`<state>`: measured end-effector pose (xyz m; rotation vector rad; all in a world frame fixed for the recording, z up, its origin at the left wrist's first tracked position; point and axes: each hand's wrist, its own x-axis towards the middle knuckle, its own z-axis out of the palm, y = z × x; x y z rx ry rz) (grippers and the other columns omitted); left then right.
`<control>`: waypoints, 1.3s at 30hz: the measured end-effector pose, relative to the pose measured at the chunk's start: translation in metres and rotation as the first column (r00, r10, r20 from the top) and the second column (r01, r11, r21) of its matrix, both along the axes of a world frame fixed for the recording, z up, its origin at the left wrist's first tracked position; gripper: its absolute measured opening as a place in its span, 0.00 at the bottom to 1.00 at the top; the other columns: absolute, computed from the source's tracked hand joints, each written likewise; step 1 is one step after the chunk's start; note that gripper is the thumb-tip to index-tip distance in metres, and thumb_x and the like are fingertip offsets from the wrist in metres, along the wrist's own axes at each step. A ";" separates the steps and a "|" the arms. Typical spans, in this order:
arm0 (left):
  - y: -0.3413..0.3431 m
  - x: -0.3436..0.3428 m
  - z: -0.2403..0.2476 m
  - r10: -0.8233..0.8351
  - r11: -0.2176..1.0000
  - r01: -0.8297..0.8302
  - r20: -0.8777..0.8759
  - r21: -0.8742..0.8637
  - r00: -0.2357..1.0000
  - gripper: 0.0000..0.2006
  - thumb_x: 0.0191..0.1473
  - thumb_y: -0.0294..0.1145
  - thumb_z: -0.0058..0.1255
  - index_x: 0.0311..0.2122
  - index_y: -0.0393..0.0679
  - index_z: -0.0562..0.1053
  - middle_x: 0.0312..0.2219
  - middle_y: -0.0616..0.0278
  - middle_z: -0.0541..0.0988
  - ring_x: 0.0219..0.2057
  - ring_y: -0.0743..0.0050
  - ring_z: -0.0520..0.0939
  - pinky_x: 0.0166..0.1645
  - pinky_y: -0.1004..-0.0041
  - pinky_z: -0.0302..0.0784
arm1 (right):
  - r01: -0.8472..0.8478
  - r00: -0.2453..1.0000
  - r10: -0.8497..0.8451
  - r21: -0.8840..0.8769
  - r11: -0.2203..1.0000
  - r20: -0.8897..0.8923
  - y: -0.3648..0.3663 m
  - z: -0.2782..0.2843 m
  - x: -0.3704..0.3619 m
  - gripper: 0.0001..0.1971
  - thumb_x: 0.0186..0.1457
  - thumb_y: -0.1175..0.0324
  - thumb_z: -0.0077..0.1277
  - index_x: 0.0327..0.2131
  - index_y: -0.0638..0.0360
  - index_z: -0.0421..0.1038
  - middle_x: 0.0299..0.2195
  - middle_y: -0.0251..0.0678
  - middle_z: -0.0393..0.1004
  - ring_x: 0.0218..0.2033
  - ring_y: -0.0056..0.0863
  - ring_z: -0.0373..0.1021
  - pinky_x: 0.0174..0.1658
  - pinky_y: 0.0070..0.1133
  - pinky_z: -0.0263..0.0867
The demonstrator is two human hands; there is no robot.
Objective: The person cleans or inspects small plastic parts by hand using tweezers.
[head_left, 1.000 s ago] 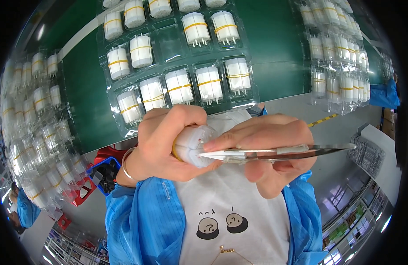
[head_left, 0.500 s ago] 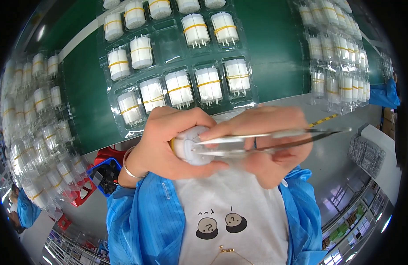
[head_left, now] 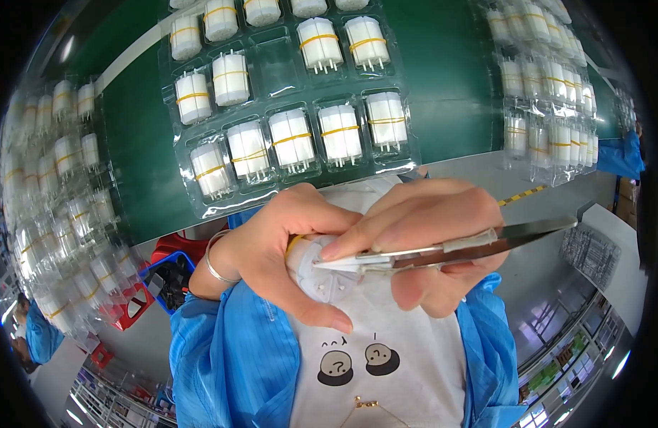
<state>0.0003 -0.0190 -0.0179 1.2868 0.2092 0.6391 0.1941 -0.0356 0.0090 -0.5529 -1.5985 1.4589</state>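
While a stack of clear blister trays (head_left: 65,214) full of white coils fills the left edge, the left hand (head_left: 286,246) at centre frame has its fingers curled tight around a white cylindrical coil with a yellow band (head_left: 316,265), pin end turned right. Just right of it, the right hand (head_left: 429,239) pinches steel tweezers (head_left: 443,250) nearly closed, their tips touching the coil's end, below a clear tray of coils (head_left: 286,121) on the green belt (head_left: 443,93).

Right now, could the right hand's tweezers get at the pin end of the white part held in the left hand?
Probably yes: the left hand grips the white part round its side, leaving the pin end bare, and the tweezers in the right hand already point at it, tips touching or nearly so.
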 end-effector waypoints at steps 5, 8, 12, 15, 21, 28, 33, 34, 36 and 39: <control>0.000 0.002 -0.002 -0.040 0.996 0.045 0.063 -0.072 0.997 0.19 0.28 0.32 0.70 0.26 0.38 0.72 0.20 0.64 0.77 0.18 0.80 0.77 0.22 0.82 0.67 | 0.062 0.977 -0.066 -0.029 0.998 -0.204 -0.003 -0.006 -0.011 0.10 0.50 0.72 0.49 0.29 0.75 0.71 0.29 0.51 0.76 0.23 0.29 0.72 0.23 0.19 0.69; 0.001 0.002 -0.002 -0.072 0.992 0.078 0.061 -0.096 0.996 0.19 0.28 0.33 0.70 0.25 0.39 0.71 0.21 0.63 0.78 0.19 0.79 0.78 0.22 0.82 0.67 | 0.123 0.950 -0.139 -0.074 0.990 -0.279 -0.005 -0.005 -0.018 0.11 0.50 0.71 0.50 0.29 0.74 0.70 0.28 0.53 0.75 0.21 0.29 0.71 0.22 0.20 0.69; -0.002 0.002 -0.006 -0.075 0.992 0.081 0.069 -0.100 0.995 0.19 0.28 0.33 0.70 0.26 0.38 0.72 0.21 0.63 0.78 0.19 0.78 0.78 0.22 0.82 0.68 | 0.172 0.913 -0.205 -0.124 0.977 -0.353 -0.006 -0.005 -0.020 0.11 0.50 0.71 0.51 0.29 0.74 0.69 0.27 0.55 0.75 0.19 0.29 0.71 0.21 0.20 0.69; -0.003 0.002 -0.007 -0.072 0.992 0.080 0.087 -0.099 0.994 0.19 0.28 0.32 0.70 0.27 0.38 0.72 0.21 0.63 0.78 0.19 0.78 0.78 0.22 0.82 0.68 | 0.038 0.986 -0.049 -0.072 0.997 -0.159 0.001 -0.001 -0.006 0.12 0.48 0.71 0.54 0.32 0.72 0.68 0.27 0.52 0.75 0.20 0.29 0.71 0.21 0.21 0.69; -0.003 0.004 -0.007 -0.092 0.982 0.106 0.094 -0.159 0.991 0.20 0.28 0.32 0.70 0.29 0.37 0.73 0.22 0.63 0.78 0.20 0.79 0.78 0.23 0.82 0.68 | 0.126 0.984 -0.121 0.025 0.992 -0.130 -0.002 -0.004 -0.007 0.13 0.46 0.71 0.57 0.33 0.71 0.70 0.27 0.49 0.76 0.22 0.28 0.71 0.22 0.19 0.68; -0.003 0.003 -0.006 -0.044 0.985 0.058 0.091 -0.162 0.995 0.23 0.27 0.31 0.70 0.32 0.35 0.73 0.23 0.61 0.78 0.22 0.79 0.78 0.26 0.82 0.69 | 0.011 1.000 -0.011 -0.032 0.999 -0.025 0.000 -0.001 -0.001 0.18 0.49 0.63 0.57 0.34 0.72 0.68 0.29 0.51 0.76 0.22 0.31 0.72 0.21 0.21 0.69; -0.001 0.002 0.000 0.001 0.974 0.010 0.046 -0.226 0.999 0.23 0.26 0.30 0.70 0.31 0.34 0.73 0.22 0.60 0.78 0.22 0.79 0.78 0.26 0.82 0.69 | 0.104 0.961 -0.098 0.011 0.995 -0.257 0.000 -0.008 -0.008 0.20 0.53 0.58 0.51 0.36 0.70 0.62 0.28 0.55 0.74 0.22 0.33 0.73 0.23 0.21 0.70; -0.001 0.001 -0.001 0.019 0.984 -0.012 0.036 -0.180 0.999 0.22 0.26 0.30 0.70 0.30 0.34 0.72 0.22 0.61 0.77 0.21 0.79 0.77 0.26 0.81 0.68 | 0.123 0.957 -0.115 0.014 0.992 -0.266 -0.001 -0.007 -0.009 0.20 0.54 0.58 0.50 0.36 0.69 0.60 0.27 0.56 0.74 0.23 0.33 0.73 0.24 0.21 0.71; -0.001 0.001 -0.003 0.030 0.990 -0.024 0.043 -0.139 0.999 0.22 0.26 0.30 0.70 0.30 0.35 0.72 0.21 0.62 0.76 0.20 0.80 0.76 0.25 0.81 0.67 | 0.148 0.952 -0.138 0.015 0.989 -0.273 -0.005 -0.006 -0.008 0.20 0.55 0.58 0.48 0.37 0.68 0.58 0.26 0.58 0.73 0.24 0.33 0.74 0.25 0.21 0.71; -0.003 0.004 -0.002 0.067 0.990 -0.058 0.063 -0.125 0.996 0.21 0.26 0.30 0.69 0.29 0.35 0.72 0.19 0.64 0.75 0.19 0.81 0.75 0.23 0.82 0.65 | 0.154 0.973 -0.151 0.006 0.988 -0.174 -0.009 0.000 -0.008 0.21 0.53 0.56 0.51 0.33 0.71 0.65 0.29 0.53 0.75 0.26 0.32 0.73 0.26 0.21 0.71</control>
